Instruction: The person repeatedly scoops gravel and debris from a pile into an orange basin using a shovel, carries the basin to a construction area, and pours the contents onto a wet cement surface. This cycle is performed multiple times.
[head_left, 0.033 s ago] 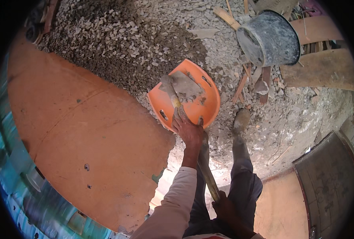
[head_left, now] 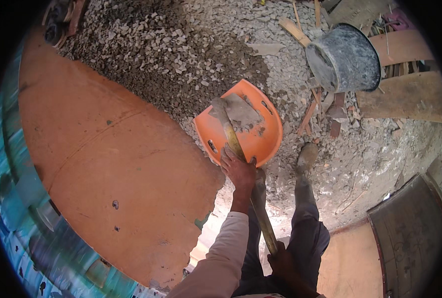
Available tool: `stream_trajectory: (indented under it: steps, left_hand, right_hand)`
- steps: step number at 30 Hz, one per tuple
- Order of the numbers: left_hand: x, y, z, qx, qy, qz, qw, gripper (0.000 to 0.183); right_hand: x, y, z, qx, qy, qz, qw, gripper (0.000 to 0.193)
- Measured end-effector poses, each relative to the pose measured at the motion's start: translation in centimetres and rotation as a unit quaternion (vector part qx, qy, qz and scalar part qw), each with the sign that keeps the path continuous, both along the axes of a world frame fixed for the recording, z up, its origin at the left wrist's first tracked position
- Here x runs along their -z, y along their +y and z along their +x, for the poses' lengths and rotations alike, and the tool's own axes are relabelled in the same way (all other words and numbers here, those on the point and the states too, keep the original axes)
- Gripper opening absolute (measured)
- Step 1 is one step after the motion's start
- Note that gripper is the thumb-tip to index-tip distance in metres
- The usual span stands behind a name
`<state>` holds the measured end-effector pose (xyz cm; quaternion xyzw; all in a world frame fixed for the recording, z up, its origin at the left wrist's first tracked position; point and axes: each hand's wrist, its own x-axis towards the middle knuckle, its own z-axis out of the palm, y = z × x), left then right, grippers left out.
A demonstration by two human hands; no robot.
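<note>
A hoe with a long wooden handle [head_left: 265,223] runs from low in front of my body up to an orange plastic pan [head_left: 265,144]. Its grey blade [head_left: 243,111] lies over the pan, coated in dirt or mortar. My left hand [head_left: 240,173] is closed around the handle at the pan's near rim, fingers over its left side and thumb on the right. Lower down, my right hand [head_left: 279,259] grips the handle near its end, partly in shadow. The pan rests on gravel and has slotted hand holes on two sides. Some grey material sticks to its inside.
A gravel heap [head_left: 151,54] spreads beyond the pan. To the left lies a large orange-brown sheet [head_left: 126,169]. A dirty black bucket [head_left: 348,59] lies tipped at the far right, near wood scraps and boards [head_left: 405,97]. My boot [head_left: 308,156] stands right of the pan.
My left hand sits slightly lower along the handle, with more bare wood showing above it. The whole view has shifted a little. My right hand keeps its hold.
</note>
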<state>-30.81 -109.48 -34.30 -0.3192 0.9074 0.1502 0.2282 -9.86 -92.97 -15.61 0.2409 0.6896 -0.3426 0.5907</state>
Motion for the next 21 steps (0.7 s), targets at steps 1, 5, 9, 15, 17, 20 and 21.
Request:
stream_trajectory:
  steps: [1, 5, 9, 15, 17, 20, 21]
  left_hand:
    - [1.8, -2.4, 2.6, -0.162, -0.006, 0.14, 0.977, 0.076]
    - [1.0, -3.5, 4.2, -0.551, 0.006, 0.44, 0.709, 0.011]
    - [-6.6, -5.7, -1.7, -0.496, 0.075, 0.455, 0.736, 0.01]
    - [-17.8, -16.3, -17.7, -0.339, 0.302, 0.346, 0.821, 0.019]
    - [-19.1, -20.0, -23.1, -0.296, 0.402, 0.347, 0.794, 0.022]
    - [-18.6, -20.3, -29.0, -0.269, 0.417, 0.318, 0.808, 0.026]
    - [-17.3, -19.6, -30.2, -0.27, 0.424, 0.292, 0.814, 0.027]
  right_hand:
    - [-0.6, -0.6, -0.5, -0.017, -0.017, 0.015, 1.0, 0.039]
    - [-2.1, -1.9, -0.3, 0.006, 0.034, 0.029, 0.999, 0.043]
    - [-2.5, -3.2, -1.7, -0.001, 0.118, 0.042, 0.992, 0.035]
    - [8.9, -13.1, -12.6, 0.075, 0.336, -0.16, 0.925, 0.042]
    - [10.5, -17.3, -20.0, 0.075, 0.358, -0.182, 0.913, 0.039]
    - [12.4, -19.9, -30.9, 0.061, 0.346, -0.19, 0.917, 0.037]
    - [12.3, -19.9, -33.7, 0.061, 0.345, -0.181, 0.919, 0.037]
